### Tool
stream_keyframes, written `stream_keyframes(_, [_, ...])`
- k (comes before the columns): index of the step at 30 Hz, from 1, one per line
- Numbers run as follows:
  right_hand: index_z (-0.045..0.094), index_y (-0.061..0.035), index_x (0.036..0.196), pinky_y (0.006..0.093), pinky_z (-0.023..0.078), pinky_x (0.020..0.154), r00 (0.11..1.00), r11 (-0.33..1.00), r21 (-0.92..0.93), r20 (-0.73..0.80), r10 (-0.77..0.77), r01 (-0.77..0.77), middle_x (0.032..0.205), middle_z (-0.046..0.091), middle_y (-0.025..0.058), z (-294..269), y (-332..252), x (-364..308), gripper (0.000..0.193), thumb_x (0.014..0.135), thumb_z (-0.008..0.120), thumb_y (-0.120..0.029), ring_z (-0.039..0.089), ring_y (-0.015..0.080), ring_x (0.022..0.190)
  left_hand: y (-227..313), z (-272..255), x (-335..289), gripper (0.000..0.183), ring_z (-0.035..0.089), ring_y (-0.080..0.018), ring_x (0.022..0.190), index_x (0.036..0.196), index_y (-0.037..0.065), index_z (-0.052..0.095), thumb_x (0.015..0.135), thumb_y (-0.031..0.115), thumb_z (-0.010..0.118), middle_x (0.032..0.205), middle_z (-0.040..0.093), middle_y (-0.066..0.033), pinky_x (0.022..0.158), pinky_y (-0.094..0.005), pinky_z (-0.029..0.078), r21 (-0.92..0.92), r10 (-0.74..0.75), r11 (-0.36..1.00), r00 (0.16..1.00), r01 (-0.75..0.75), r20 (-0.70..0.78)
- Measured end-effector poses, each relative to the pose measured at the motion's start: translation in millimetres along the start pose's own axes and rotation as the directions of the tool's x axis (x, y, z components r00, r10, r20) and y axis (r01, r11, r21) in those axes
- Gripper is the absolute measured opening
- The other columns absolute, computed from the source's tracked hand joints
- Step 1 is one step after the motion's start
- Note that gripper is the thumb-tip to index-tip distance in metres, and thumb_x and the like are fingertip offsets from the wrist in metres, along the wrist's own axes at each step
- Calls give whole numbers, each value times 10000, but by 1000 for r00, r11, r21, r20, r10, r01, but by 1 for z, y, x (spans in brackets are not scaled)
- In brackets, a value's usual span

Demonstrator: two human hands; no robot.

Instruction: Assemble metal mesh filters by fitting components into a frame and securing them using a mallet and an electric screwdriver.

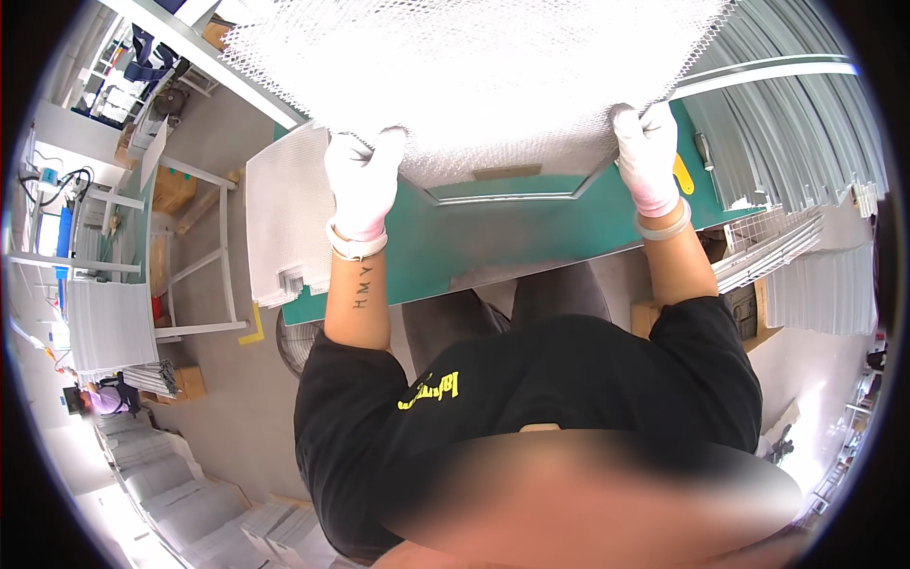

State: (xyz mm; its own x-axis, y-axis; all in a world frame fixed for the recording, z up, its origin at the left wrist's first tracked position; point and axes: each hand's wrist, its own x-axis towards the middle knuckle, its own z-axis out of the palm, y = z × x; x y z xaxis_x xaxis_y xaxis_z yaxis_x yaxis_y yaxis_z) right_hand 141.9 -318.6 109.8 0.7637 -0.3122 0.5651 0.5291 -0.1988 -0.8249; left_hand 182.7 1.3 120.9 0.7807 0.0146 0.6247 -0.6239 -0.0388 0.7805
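Observation:
A bright white mesh sheet [493,76] with a diamond-hole edge is raised in front of me, its near edge spanning both hands. My left hand [365,180], in a white glove, grips the near left corner. At the near right corner my right hand [647,156], also gloved, pinches the sheet between thumb and fingers. Beneath it a thin metal frame [507,198] shows its near bar on the green table top [455,242]; the sheet hides the rest. Glare washes out the sheet's middle.
Left of me lies a stack of mesh sheets [289,204]. A yellow-handled tool [682,175] and a grey-handled tool [702,152] lie beside my right hand. Many long pale strips [787,133] are piled at the right. A round fan [298,346] stands below the table's left edge.

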Motion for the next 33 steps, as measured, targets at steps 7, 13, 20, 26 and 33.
stream_keyframes(7, [550, -40, 920, 231, 437, 667, 999, 988, 151, -18, 29, -26, 781, 538, -16, 12, -27, 12, 122, 897, 670, -43, 493, 54, 728, 2, -9, -3, 309, 413, -32, 560, 640, 56, 495, 871, -45, 674, 588, 472, 48, 518, -216, 354, -20, -27, 999, 988, 30, 149])
stream_keyframes(13, [569, -8, 1120, 227, 461, 796, 990, 794, 592, 99, 102, -141, 934, 617, 18, 7, -40, 24, 245, 878, 583, 24, 572, 81, 892, 36, -6, -21, 306, 406, -31, 551, 632, 52, 502, 866, -33, 681, 582, 465, 44, 514, -215, 351, -59, -56, 997, 998, 55, -25])
stream_keyframes(20, [585, -31, 826, 228, 394, 584, 994, 987, 156, 108, 26, -43, 693, 519, -36, -9, -26, 12, 88, 884, 651, -35, 475, 50, 651, 63, -25, -29, 25, 579, -77, 637, 827, -22, 678, 848, -36, 680, 671, 639, -36, 603, -233, 466, 108, -78, 992, 992, 67, 99])
stream_keyframes(26, [524, -53, 801, 215, 296, 520, 962, 973, -42, -149, -230, 226, 625, 415, -67, 8, -26, -1, 240, 913, 718, -139, 352, 27, 589, 68, 0, -29, 101, 623, -72, 740, 932, -19, 691, 834, -44, 691, 832, 696, -36, 669, -221, 495, 37, -12, 999, 997, 15, -78])
stream_keyframes(33, [560, 21, 1210, 228, 394, 837, 997, 994, 105, 69, -28, 21, 1019, 609, 6, -16, 6, 5, 397, 968, 679, -271, 503, 68, 898, 64, 11, -29, 241, 541, -22, 711, 1069, -5, 643, 838, -68, 667, 861, 653, 11, 680, -195, 475, -289, -53, 957, 993, 20, -109])
